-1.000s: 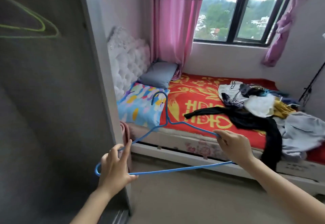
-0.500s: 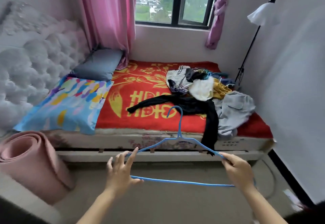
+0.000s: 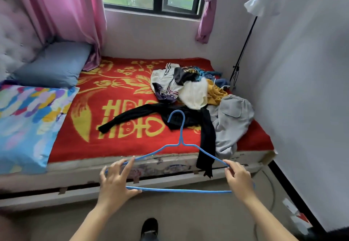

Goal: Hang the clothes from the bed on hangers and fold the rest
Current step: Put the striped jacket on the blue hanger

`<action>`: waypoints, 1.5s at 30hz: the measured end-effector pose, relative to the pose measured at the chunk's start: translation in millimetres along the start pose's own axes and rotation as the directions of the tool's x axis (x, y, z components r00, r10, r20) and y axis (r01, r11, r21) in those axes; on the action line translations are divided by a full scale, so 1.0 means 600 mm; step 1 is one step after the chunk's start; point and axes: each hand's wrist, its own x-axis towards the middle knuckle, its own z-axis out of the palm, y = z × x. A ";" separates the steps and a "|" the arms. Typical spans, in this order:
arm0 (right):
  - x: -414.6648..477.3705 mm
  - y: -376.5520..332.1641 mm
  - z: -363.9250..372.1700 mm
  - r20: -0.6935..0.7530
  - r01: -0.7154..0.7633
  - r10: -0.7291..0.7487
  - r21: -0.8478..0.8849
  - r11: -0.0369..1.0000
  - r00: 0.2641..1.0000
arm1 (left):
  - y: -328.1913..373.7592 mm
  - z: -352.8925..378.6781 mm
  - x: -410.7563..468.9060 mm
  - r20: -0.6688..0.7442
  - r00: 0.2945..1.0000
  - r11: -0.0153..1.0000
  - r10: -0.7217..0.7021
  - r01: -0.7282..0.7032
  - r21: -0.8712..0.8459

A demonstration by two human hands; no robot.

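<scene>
1. Your left hand [image 3: 115, 183] grips the left end of the blue hanger [image 3: 180, 165], thumb under the bottom bar and fingers spread up to the shoulder wire.
2. Your right hand [image 3: 238, 179] pinches the right end, fingertips closed on the upper wire where it bends down.
3. Between your hands the hanger lies flat, its long axis running left to right along the bed edge [image 3: 85, 167], its hook pointing away from you over the mattress.
4. The black garment [image 3: 206, 135] lies straight beyond the hook, one sleeve stretched left, one part draped over the bed edge just inside your right hand.
5. The pile of clothes [image 3: 196, 89] sits farther off, ahead and right, so your right hand is likely the nearer one to reach with.
</scene>
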 end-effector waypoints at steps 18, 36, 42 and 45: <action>0.533 -0.096 0.131 0.006 0.101 -0.101 -0.135 0.986 0.995 | -0.120 0.081 0.480 0.099 0.993 0.998 -0.057 0.055 0.024; 0.989 -0.011 0.446 0.608 0.164 0.149 -0.428 0.889 0.780 | -0.144 0.341 0.790 0.460 0.770 0.884 -0.443 0.288 0.369; 1.079 -0.104 0.563 0.670 0.343 -0.009 -0.368 0.864 0.743 | -0.199 0.359 0.843 0.399 0.660 0.771 -0.637 0.526 0.359; 1.121 -0.130 0.617 0.692 0.484 -0.134 -0.340 0.806 0.709 | -0.222 0.367 0.853 0.389 0.600 0.713 -0.699 0.625 0.317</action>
